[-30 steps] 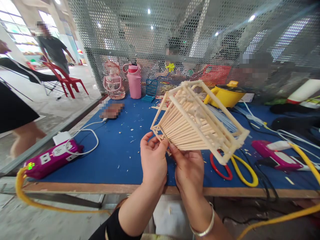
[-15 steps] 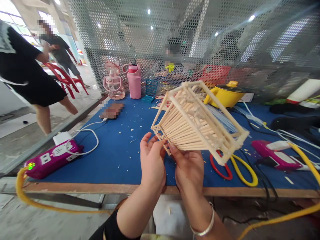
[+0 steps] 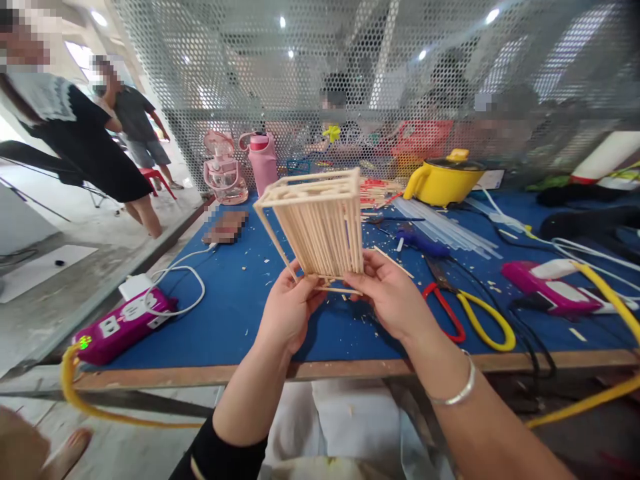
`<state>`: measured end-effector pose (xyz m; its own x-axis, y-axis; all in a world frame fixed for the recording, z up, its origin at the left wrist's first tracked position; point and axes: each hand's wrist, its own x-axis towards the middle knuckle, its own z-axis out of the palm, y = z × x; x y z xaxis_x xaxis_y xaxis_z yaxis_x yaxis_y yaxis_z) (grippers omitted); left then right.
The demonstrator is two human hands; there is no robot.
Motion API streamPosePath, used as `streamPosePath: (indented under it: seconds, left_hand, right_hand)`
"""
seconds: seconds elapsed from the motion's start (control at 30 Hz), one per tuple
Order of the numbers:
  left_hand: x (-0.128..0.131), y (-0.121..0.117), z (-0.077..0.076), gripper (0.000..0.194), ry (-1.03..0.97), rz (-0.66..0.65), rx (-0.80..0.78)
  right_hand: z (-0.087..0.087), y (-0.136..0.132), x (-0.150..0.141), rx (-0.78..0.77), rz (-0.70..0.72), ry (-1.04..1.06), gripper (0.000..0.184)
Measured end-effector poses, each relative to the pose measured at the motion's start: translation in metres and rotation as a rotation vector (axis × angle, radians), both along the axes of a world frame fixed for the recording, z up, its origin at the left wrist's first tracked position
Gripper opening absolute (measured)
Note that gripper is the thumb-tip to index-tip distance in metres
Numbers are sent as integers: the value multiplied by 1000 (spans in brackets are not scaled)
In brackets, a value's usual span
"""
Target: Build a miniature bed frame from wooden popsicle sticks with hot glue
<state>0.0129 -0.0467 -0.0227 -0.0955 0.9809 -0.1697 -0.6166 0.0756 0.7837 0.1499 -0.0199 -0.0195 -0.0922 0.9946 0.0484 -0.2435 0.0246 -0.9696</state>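
Observation:
A box-shaped frame of thin wooden sticks (image 3: 320, 233) is held up above the blue tabletop, its side packed with a close row of sticks. My left hand (image 3: 293, 307) grips its lower left corner between thumb and fingers. At the lower right corner, my right hand (image 3: 385, 287) pinches the frame in the same way. Right of my right hand lie scissors (image 3: 485, 320) with one red and one yellow handle. A blue-handled glue gun (image 3: 425, 243) rests behind them, near a bundle of clear glue sticks (image 3: 450, 230).
A purple power strip (image 3: 125, 323) with a white charger sits at the left; a cable runs to a phone (image 3: 226, 228). Pink bottles (image 3: 263, 163) and a yellow pot (image 3: 445, 180) stand along the perforated metal screen (image 3: 240, 80). Two people stand at the left.
The stick frame has turned from a rightward tilt to nearly upright and moved left. My hands have spread apart, and my right hand has shifted to the frame's right corner.

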Motion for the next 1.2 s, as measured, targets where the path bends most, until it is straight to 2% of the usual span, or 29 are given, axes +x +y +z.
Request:
streamPosePath:
  seconds: [0.1,0.2,0.33,0.5,0.63,0.97,1.2]
  left_hand:
    - [5,4,0,22,-50,54,-25]
    - [10,8,-1,20,-94,167,-24]
    - [14,8,-3,18,-133,264,1]
    - [20,2,-6,22,-142,294,100]
    - [24,-1,-10,28,-129,326,155]
    - [25,-4,-19,38,-40,363,177]
    - [28,-5,-24,36,70,371,167]
  right_hand:
    - [4,-4,-5,-51,-61,170,60]
    - [-3,-17,-14,-62,-162,296,51]
    - [-16,-29,-26,-143,-148,218,40]
    - [-11,-24,-37,-149,-103,208,26]
    - [-7,-19,-39,-141,-145,223,23]
    - [-13,-17,-45,-135,-199,208,24]
    - [-15,-16,-46,-119,-264,212,24]
